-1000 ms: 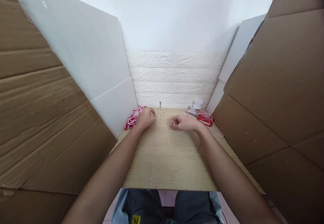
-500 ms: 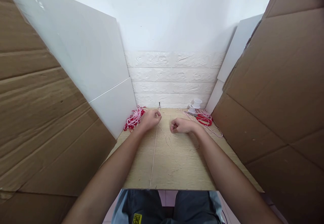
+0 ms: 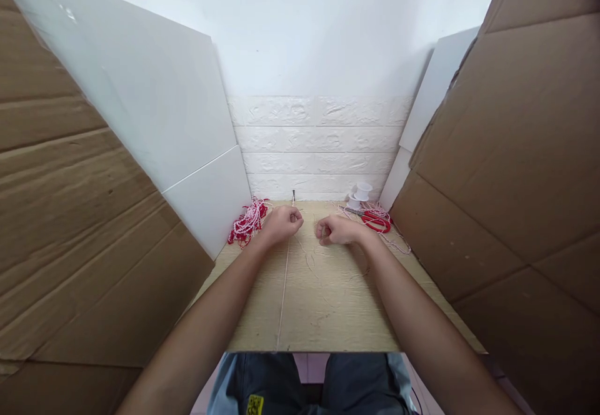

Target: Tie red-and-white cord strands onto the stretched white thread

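A thin pale cord (image 3: 283, 290) runs taut down the middle of the light wooden board (image 3: 328, 302), from a small dark nail (image 3: 294, 194) at the far edge to the near edge. My left hand (image 3: 282, 224) rests over the cord's far end, fingers pinched together on the thread. My right hand (image 3: 336, 230) lies a short way to the right, fingers curled in a pinch on fine loose threads (image 3: 307, 255) that trail across the board.
A heap of red and white cord (image 3: 247, 222) lies at the far left corner. Red-handled scissors (image 3: 375, 220) and white spools (image 3: 360, 194) sit at the far right among loose thread. Cardboard sheets (image 3: 515, 165) and white panels (image 3: 154, 109) wall in both sides.
My left hand has slid right onto the taut cord near the nail. My right hand has closed from loosely curled into a tighter pinch and moved slightly toward the left hand.
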Demonstrator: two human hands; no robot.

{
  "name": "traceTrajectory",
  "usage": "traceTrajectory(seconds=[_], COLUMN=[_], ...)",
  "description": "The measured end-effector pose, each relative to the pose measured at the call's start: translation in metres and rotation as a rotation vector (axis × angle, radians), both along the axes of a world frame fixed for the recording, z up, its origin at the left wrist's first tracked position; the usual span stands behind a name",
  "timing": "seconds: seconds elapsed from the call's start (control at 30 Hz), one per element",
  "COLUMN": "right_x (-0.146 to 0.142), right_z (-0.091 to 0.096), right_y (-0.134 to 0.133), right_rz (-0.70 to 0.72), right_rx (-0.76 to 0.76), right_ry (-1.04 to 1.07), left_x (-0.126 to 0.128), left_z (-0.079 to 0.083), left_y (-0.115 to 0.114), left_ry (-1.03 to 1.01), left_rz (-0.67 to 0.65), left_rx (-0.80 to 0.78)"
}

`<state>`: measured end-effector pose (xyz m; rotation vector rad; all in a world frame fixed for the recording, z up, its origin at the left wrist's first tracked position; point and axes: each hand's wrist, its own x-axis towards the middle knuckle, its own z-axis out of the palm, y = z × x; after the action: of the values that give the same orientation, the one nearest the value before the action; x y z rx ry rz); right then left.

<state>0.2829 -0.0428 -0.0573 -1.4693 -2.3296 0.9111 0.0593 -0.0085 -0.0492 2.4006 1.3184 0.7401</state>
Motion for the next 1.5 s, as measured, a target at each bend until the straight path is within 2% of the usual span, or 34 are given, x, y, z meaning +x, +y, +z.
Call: traceTrajectory(seconds=[0.13, 0.27, 0.47, 0.53, 0.73, 0.9, 1.07, 1.27, 1.37, 1.43, 1.5], right_x=[0.001, -0.003, -0.011, -0.013, -0.009, -0.003, 0.000, 0.002, -0.003, -0.012, -0.025], right_z=[-0.002, 0.002, 0.013, 0.015, 0.011, -0.001, -0.012, -0.017, -0.013, -0.008, -0.001], right_y=[0.001, 0.000, -0.001, -0.002, 0.001, 0.007, 0.009, 0.007, 0.008, 0.007, 0.004], right_rz=[-0.002, -0.051, -0.156, -0.197, -0.354, -0.446, -0.507, -0.533, -0.522, -0.515, -0.475], right_rx=[-0.024, 0.049, 0.265, 0.309, 0.423, 0.399, 0.352, 0.313, 0.404, 0.458, 0.376], right_ry=[-0.015, 0.083, 0.219, 0.227, 0.173, 0.122, 0.049, 0.015, 0.106, 0.287, 0.554], left_x=[-0.001, -0.001, 0.005, 0.007, 0.008, 0.000, -0.014, -0.026, -0.027, -0.025, -0.023], left_z=[-0.001, 0.000, 0.009, 0.011, 0.016, 0.026, 0.039, 0.041, 0.037, 0.035, 0.033], left_y=[0.002, 0.001, -0.006, -0.008, -0.011, -0.010, -0.010, -0.005, -0.003, -0.003, -0.004], left_ry=[0.005, -0.041, -0.147, -0.187, -0.336, -0.452, -0.461, -0.403, -0.347, -0.311, -0.288], left_rz=[0.010, -0.007, -0.244, -0.286, -0.242, -0.241, -0.244, -0.213, -0.215, -0.232, -0.247], left_rx=[-0.007, -0.040, -0.185, -0.224, -0.330, -0.425, -0.475, -0.566, -0.616, -0.637, -0.644])
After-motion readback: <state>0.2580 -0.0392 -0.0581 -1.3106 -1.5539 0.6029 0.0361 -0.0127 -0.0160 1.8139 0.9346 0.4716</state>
